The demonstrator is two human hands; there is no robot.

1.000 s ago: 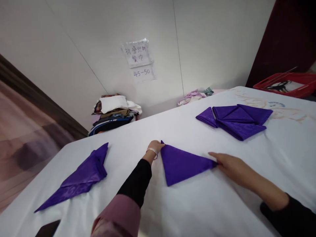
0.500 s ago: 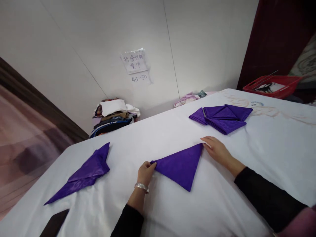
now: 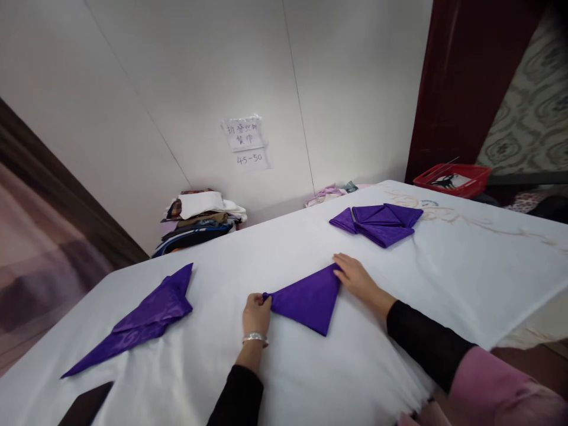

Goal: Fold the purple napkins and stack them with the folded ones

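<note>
A purple cloth napkin [image 3: 306, 300], folded into a triangle, lies on the white-covered table in front of me. My left hand [image 3: 256, 316], with a silver bracelet at the wrist, pinches its left corner, which looks gathered between thumb and fingers. At the upper right corner my right hand [image 3: 357, 278] has the edge between its thumb and fingers. To the left rests another purple napkin [image 3: 148, 316], loosely folded with a long point. Farther back on the right are several folded purple napkins [image 3: 377, 223], close together and partly overlapping.
A dark flat object [image 3: 86, 405] lies at the near left. Behind the table's far edge are a stack of folded clothes [image 3: 199, 222] and a pinkish cloth pile [image 3: 326, 194]. A red basket [image 3: 470, 186] holding black-handled scissors stands at the far right. A paper sign [image 3: 246, 142] hangs on the wall.
The camera view has shifted, so the table's right side shows more. My right hand's fingers have closed in around the napkin's upper right corner. My left hand keeps its pinch.
</note>
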